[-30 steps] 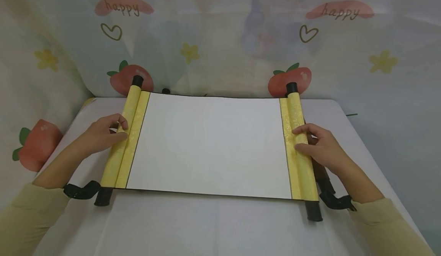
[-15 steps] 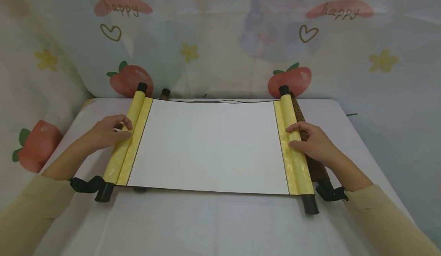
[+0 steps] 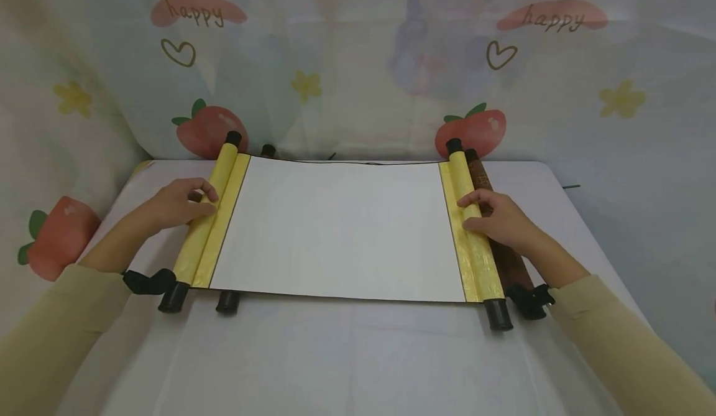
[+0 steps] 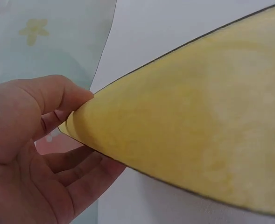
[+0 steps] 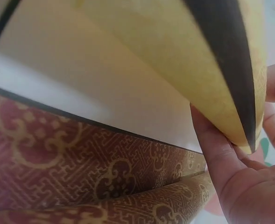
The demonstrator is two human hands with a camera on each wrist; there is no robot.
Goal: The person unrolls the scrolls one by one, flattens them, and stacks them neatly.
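Observation:
A partly unrolled scroll with a blank white sheet (image 3: 341, 229) spans the space between my hands, above the table. Yellow patterned bands and rolled ends with black knobs flank the sheet. My left hand (image 3: 181, 204) grips the left yellow roll (image 3: 190, 254), thumb and fingers on opposite sides, as the left wrist view also shows. On the other side, my right hand (image 3: 500, 217) holds the right yellow roll (image 3: 483, 267) the same way. Beneath lies a second scroll with reddish-brown patterned cloth (image 5: 121, 177), mostly hidden by the white sheet; its right roll (image 3: 509, 267) shows beside my right hand.
Both scrolls are over a table with a white cloth (image 3: 335, 360). A printed curtain (image 3: 358, 80) with strawberries and flowers hangs close behind the table's far edge and along the left side. A black knob (image 3: 227, 302) of the lower scroll pokes out in front.
Both hands have shifted the yellow-ended scroll farther from me and slightly closer together, the right hand moving leftward. More of the brown scroll beneath now shows at the right and front.

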